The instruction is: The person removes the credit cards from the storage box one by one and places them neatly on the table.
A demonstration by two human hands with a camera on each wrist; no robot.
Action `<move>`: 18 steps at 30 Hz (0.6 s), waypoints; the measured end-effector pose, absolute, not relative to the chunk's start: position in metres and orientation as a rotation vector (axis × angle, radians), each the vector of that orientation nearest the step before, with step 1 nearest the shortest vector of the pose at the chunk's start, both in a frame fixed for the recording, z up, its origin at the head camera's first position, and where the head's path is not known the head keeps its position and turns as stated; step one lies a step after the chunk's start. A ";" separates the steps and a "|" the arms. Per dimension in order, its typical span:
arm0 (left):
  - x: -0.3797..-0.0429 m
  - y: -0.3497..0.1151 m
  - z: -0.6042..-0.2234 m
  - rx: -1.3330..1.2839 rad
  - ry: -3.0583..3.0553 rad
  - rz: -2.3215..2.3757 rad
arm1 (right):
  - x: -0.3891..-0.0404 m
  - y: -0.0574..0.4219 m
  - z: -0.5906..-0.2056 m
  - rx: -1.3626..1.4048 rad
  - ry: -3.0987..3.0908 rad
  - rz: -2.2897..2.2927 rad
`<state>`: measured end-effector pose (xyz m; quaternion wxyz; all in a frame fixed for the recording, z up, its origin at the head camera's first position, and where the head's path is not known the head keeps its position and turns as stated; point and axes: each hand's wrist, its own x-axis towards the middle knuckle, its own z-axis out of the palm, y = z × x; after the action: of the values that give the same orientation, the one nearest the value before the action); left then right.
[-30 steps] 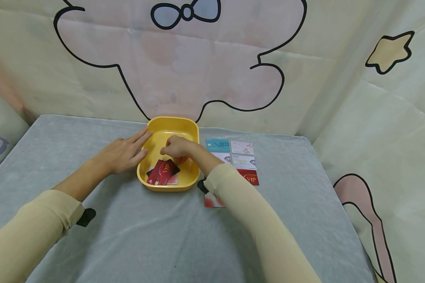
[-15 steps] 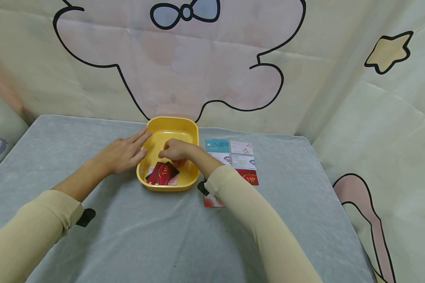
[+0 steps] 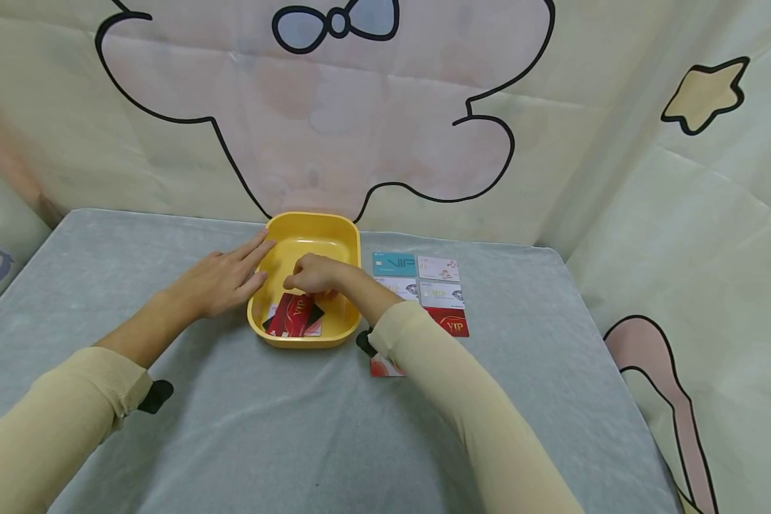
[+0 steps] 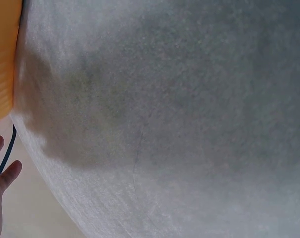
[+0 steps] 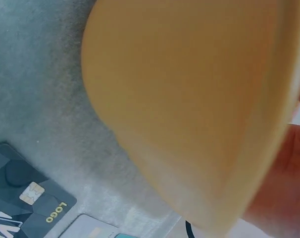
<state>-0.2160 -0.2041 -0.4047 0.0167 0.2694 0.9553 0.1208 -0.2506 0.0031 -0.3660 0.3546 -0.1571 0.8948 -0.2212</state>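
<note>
A yellow tray (image 3: 305, 343) stands at the table's back edge. My left hand (image 3: 221, 282) rests its outstretched fingers on the tray's left rim; fingers (image 4: 9, 173) show at the left wrist view's edge. My right hand (image 3: 321, 273) reaches inside with curled fingers, which seem to pinch the upper end of a red VIP card (image 3: 291, 315); their tips are mostly hidden. Beneath that card lie a black card (image 3: 316, 314) and a pinkish card (image 3: 315, 330). In the right wrist view the tray wall (image 5: 179, 99) covers much of the right hand (image 5: 278, 188).
Right of the tray are a teal VIP card (image 3: 395, 264), a white flowered card (image 3: 440, 269), white VIP cards (image 3: 442, 294), a red one (image 3: 451, 321) and a red-white one (image 3: 385, 368). The right forearm hides part of them; the right wrist view shows a black card (image 5: 31, 193).
My right hand has moved slightly left and nearer inside the tray. The upper red card has shifted left, over the other red one. My left hand and the tray have stayed put.
</note>
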 end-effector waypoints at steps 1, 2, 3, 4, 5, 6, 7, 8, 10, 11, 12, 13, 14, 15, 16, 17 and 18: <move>-0.216 -0.204 -0.405 0.838 2.970 0.376 | -0.251 0.003 -0.366 -0.403 2.318 -0.561; -0.216 -0.205 -0.405 0.835 2.970 0.376 | -0.251 0.003 -0.366 -0.398 2.319 -0.553; -0.216 -0.205 -0.405 0.837 2.969 0.376 | -0.250 0.003 -0.366 -0.390 2.318 -0.548; -0.216 -0.204 -0.405 0.839 2.968 0.375 | -0.250 0.003 -0.366 -0.385 2.316 -0.543; -0.216 -0.204 -0.405 0.837 2.968 0.375 | -0.250 0.004 -0.365 -0.380 2.313 -0.541; -0.216 -0.204 -0.405 0.835 2.967 0.375 | -0.250 0.004 -0.365 -0.377 2.309 -0.541; -0.216 -0.204 -0.405 0.835 2.966 0.374 | -0.250 0.004 -0.365 -0.375 2.306 -0.538; -0.217 -0.204 -0.405 0.831 2.965 0.374 | -0.250 0.004 -0.365 -0.372 2.303 -0.534; -0.216 -0.204 -0.404 0.828 2.962 0.374 | -0.250 0.005 -0.365 -0.366 2.297 -0.532; -0.216 -0.204 -0.404 0.827 2.962 0.375 | -0.250 0.005 -0.365 -0.366 2.295 -0.531; -0.216 -0.204 -0.404 0.828 2.961 0.375 | -0.250 0.005 -0.364 -0.368 2.293 -0.531; -0.216 -0.204 -0.404 0.828 2.961 0.375 | -0.250 0.005 -0.364 -0.369 2.293 -0.530; -0.216 -0.204 -0.404 0.829 2.960 0.375 | -0.249 0.006 -0.364 -0.371 2.293 -0.531; -0.216 -0.204 -0.404 0.831 2.960 0.376 | -0.249 0.006 -0.364 -0.371 2.293 -0.533; -0.216 -0.204 -0.404 0.831 2.961 0.376 | -0.249 0.006 -0.364 -0.373 2.294 -0.535; -0.216 -0.204 -0.404 0.831 2.960 0.377 | -0.249 0.007 -0.364 -0.376 2.294 -0.538; -0.216 -0.204 -0.404 0.832 2.960 0.376 | -0.249 0.007 -0.364 -0.376 2.293 -0.543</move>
<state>-0.2161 -0.2040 -0.4040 0.0217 0.2686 0.9553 0.1214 -0.2490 0.0074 -0.3638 0.3688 -0.1466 0.8932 -0.2113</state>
